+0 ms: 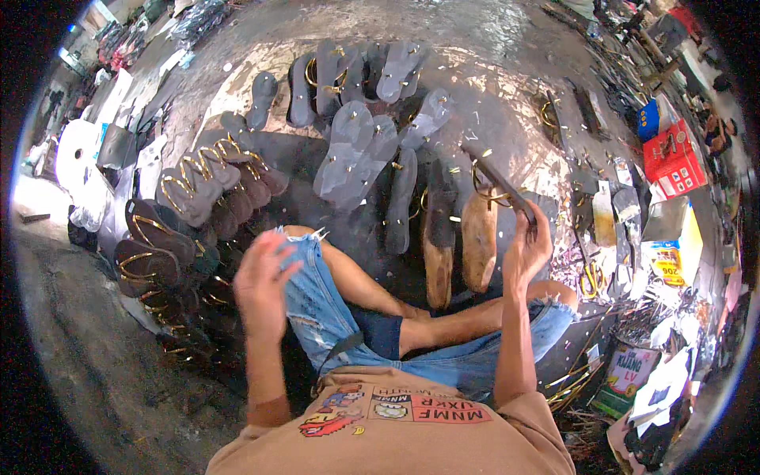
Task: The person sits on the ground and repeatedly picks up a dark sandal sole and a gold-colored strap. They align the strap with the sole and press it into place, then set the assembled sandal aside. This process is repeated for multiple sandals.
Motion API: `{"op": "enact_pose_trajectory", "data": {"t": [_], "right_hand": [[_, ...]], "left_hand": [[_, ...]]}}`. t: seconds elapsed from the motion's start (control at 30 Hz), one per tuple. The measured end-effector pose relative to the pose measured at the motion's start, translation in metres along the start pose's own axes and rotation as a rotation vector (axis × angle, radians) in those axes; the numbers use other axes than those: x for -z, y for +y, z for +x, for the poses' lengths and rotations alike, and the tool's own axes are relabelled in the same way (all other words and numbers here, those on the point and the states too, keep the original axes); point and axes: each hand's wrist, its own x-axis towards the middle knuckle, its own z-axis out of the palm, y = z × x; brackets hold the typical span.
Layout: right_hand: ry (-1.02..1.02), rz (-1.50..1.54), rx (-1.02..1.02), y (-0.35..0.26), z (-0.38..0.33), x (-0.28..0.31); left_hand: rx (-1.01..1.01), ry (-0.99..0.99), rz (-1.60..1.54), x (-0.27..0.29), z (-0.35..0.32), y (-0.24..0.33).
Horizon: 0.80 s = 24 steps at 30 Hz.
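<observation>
My right hand (532, 247) grips the heel end of a dark flip-flop (507, 184) with gold straps, held up edge-on. Beneath it a bare wooden shoe last (479, 241) lies on the floor. Beside that is a second wooden last (438, 273), its far part covered by a dark sole. My left hand (261, 277) is raised near my left knee, slightly blurred, fingers apart and nothing in them. Close to it on the left lie rows of dark flip-flops (190, 190) with gold straps.
Grey soles (348, 150) lie in front of me, with more soles (324, 79) farther out. To the right stand a red box (673, 162), a yellow and white container (669, 253) and a green tin (625, 378). A white roll (77, 152) is at the far left.
</observation>
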Motion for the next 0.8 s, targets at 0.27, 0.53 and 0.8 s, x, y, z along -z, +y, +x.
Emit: {"op": "enact_pose_trajectory", "data": {"t": [0.27,0.53,0.8], "right_hand": [[0.181,-0.082,0.215,0.01,0.042,0.038],[-0.775,0.516,-0.346,-0.011,-0.065,0.021],[-0.662,-0.597,-0.207,0.086,-0.039,-0.004]], "left_hand": [[-0.15,-0.597,0.065,-0.12,0.014,-0.007],[-0.154,-0.328,-0.265,-0.128,0.007,-0.004],[-0.403,-0.451,0.079,-0.123,-0.001,0.004]]}}
